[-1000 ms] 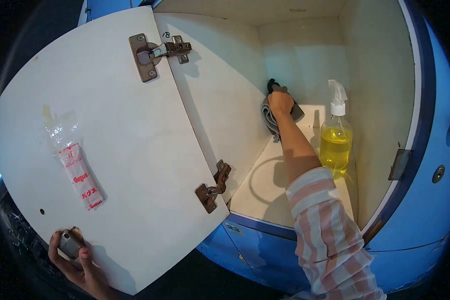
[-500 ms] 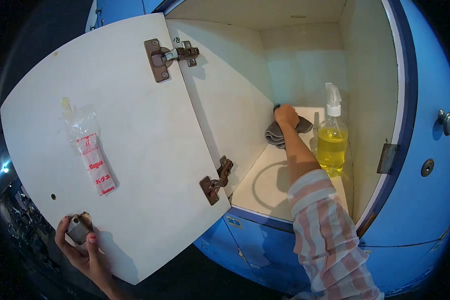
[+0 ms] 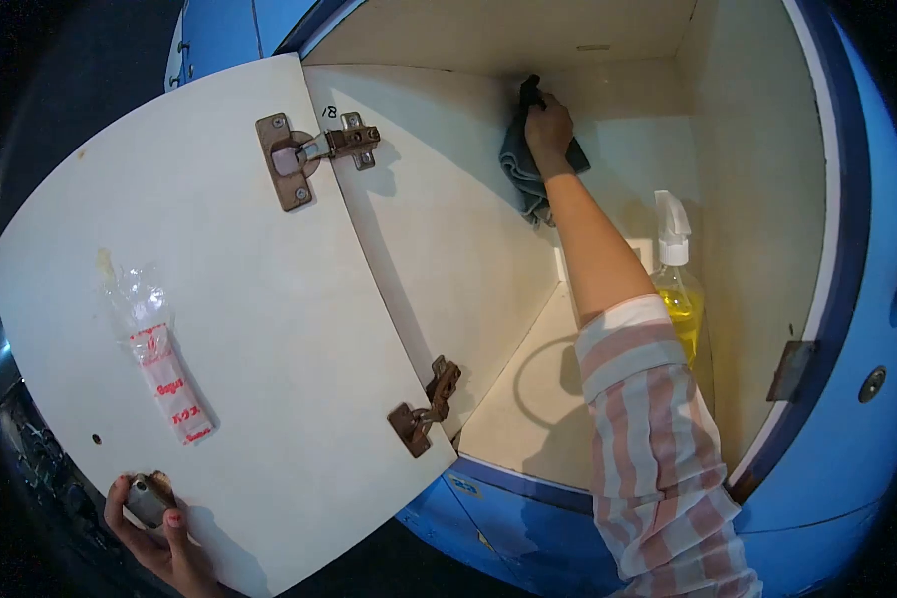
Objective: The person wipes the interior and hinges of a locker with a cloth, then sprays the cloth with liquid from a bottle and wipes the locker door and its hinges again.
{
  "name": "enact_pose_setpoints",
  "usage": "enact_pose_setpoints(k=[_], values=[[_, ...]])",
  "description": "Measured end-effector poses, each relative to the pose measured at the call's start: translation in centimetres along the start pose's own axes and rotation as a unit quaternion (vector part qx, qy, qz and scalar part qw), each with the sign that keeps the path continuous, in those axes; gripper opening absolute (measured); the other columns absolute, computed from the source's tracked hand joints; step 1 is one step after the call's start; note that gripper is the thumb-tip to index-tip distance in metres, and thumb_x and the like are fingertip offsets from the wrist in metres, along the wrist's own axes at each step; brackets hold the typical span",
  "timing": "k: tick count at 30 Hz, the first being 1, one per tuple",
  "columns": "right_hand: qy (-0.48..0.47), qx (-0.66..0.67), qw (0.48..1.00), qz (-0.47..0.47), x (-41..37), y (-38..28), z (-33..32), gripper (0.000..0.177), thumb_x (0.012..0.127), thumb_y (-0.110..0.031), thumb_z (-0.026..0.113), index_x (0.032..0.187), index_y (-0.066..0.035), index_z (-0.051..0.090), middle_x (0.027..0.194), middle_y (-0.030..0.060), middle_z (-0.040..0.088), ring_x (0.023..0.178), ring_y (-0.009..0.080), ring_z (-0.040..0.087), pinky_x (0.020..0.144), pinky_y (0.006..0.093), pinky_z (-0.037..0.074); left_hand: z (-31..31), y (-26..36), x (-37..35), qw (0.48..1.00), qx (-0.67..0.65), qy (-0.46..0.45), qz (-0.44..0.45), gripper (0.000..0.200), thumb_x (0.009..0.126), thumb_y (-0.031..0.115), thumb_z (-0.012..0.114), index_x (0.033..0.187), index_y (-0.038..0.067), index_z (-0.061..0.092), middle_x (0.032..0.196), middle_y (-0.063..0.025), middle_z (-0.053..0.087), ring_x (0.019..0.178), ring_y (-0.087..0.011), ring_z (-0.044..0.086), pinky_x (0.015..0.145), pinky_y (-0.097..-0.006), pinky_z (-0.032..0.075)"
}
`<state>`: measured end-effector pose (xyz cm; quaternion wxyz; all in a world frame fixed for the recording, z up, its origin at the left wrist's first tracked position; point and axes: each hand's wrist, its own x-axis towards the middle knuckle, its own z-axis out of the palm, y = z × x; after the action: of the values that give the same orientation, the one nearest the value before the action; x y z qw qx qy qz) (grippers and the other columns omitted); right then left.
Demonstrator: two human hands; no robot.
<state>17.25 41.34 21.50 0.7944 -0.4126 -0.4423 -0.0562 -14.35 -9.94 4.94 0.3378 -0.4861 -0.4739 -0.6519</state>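
My right hand (image 3: 549, 135) is closed on a dark grey cloth (image 3: 517, 164), pressing it to the upper back left corner of the locker's inside. Folds of the cloth hang below and beside the fingers. At the lower left, my left hand (image 3: 159, 548) grips the metal lock (image 3: 149, 500) on the open white door (image 3: 259, 329), thumb on one side and fingers on the other. A spray bottle (image 3: 680, 299) with yellow liquid and a white trigger head stands upright on the locker floor, partly hidden behind my right forearm.
Two brown metal hinges, the upper hinge (image 3: 294, 159) and the lower hinge (image 3: 424, 414), join the door to the side wall. A plastic packet with red print (image 3: 174, 389) is stuck on the door. Blue locker fronts (image 3: 872, 458) flank the opening.
My right hand has carried the cloth up from the locker floor to the upper back corner. The left hand keeps its grip on the lock. The view has shifted slightly.
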Motion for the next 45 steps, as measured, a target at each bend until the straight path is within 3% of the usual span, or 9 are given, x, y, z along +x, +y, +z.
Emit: enact_pose_setpoints(k=[6,10,14,24,26,27,32,35,45], values=[[-0.114,0.028,0.989,0.094,-0.6,-0.9,1.0,0.033,0.078,-0.021,0.043,0.104,-0.010,0.059,0.107,0.0178,0.055,0.100,0.0351,0.051,0.085,0.0427,0.040,-0.1,-0.7,-0.1,1.000,0.010,0.007,-0.019,0.055,0.077,0.035,0.062,0.119,0.008,0.040,0.119,-0.0076,0.038,0.106,-0.0211,0.042,0.090,-0.0343,0.036],[-0.074,0.059,0.994,0.050,-2.1,-3.6,-0.2,0.033,0.075,-0.019,0.045,0.104,-0.012,0.059,0.105,0.0195,0.054,0.099,0.0356,0.051,0.082,0.0429,0.042,-0.2,-0.9,0.0,0.997,0.074,0.015,-0.010,0.055,0.077,0.035,0.062,0.119,0.008,0.039,0.119,-0.0080,0.038,0.106,-0.0216,0.042,0.090,-0.0341,0.035],[-0.017,0.085,0.996,-0.032,-3.3,-5.8,-0.7,0.032,0.074,-0.018,0.047,0.101,-0.011,0.061,0.102,0.0209,0.053,0.096,0.0368,0.050,0.081,0.0426,0.042,0.3,-0.2,0.0,1.000,-0.002,0.019,-0.016,0.055,0.077,0.036,0.062,0.119,0.006,0.039,0.117,-0.0086,0.039,0.106,-0.0216,0.043,0.090,-0.0339,0.036],[-0.005,0.173,0.985,-0.027,-6.2,-12.0,-3.0,0.029,0.071,-0.022,0.048,0.091,-0.007,0.063,0.095,0.0219,0.053,0.090,0.0379,0.051,0.078,0.0428,0.041,0.9,1.0,-0.1,0.998,-0.046,0.021,-0.029,0.053,0.076,0.029,0.065,0.116,0.006,0.041,0.114,-0.0076,0.041,0.102,-0.0201,0.046,0.088,-0.0326,0.039],[-0.007,0.180,0.983,-0.027,-7.2,-13.2,-3.5,0.029,0.071,-0.022,0.048,0.090,-0.007,0.063,0.095,0.0218,0.053,0.089,0.0380,0.051,0.078,0.0429,0.041,0.3,0.8,0.0,0.999,0.025,0.008,-0.022,0.050,0.076,0.027,0.065,0.115,0.005,0.042,0.114,-0.0073,0.041,0.102,-0.0200,0.046,0.087,-0.0324,0.039],[-0.004,0.185,0.982,-0.046,-7.6,-13.8,-3.8,0.028,0.071,-0.021,0.048,0.090,-0.007,0.062,0.095,0.0212,0.053,0.089,0.0380,0.051,0.077,0.0429,0.041,0.7,1.1,0.1,0.999,-0.046,-0.007,-0.016,0.049,0.076,0.025,0.065,0.115,0.005,0.043,0.114,-0.0069,0.042,0.101,-0.0194,0.046,0.086,-0.0319,0.040],[0.010,0.254,0.961,-0.104,-10.2,-17.2,-5.9,0.023,0.071,-0.020,0.051,0.086,-0.008,0.064,0.093,0.0172,0.054,0.089,0.0351,0.052,0.076,0.0410,0.042,0.4,0.8,0.0,1.000,-0.019,0.007,0.000,0.049,0.074,0.026,0.066,0.114,0.005,0.044,0.113,-0.0061,0.042,0.101,-0.0189,0.045,0.086,-0.0323,0.040],[-0.014,0.274,0.955,-0.111,-11.1,-18.6,-6.7,0.022,0.070,-0.019,0.051,0.083,-0.007,0.064,0.090,0.0175,0.055,0.085,0.0352,0.053,0.075,0.0407,0.042,0.7,1.4,0.2,0.999,0.034,0.001,-0.013,0.050,0.074,0.031,0.066,0.111,0.004,0.044,0.111,-0.0095,0.043,0.107,-0.0205,0.040,0.094,-0.0343,0.029],[-0.135,0.270,0.938,-0.173,-10.5,-19.8,-8.9,0.025,0.070,-0.015,0.050,0.088,-0.007,0.065,0.090,0.0185,0.059,0.085,0.0348,0.055,0.077,0.0384,0.044,0.6,1.3,0.1,1.000,0.012,0.003,-0.004,0.050,0.073,0.027,0.067,0.111,0.004,0.044,0.112,-0.0096,0.043,0.109,-0.0202,0.039,0.094,-0.0337,0.030]])
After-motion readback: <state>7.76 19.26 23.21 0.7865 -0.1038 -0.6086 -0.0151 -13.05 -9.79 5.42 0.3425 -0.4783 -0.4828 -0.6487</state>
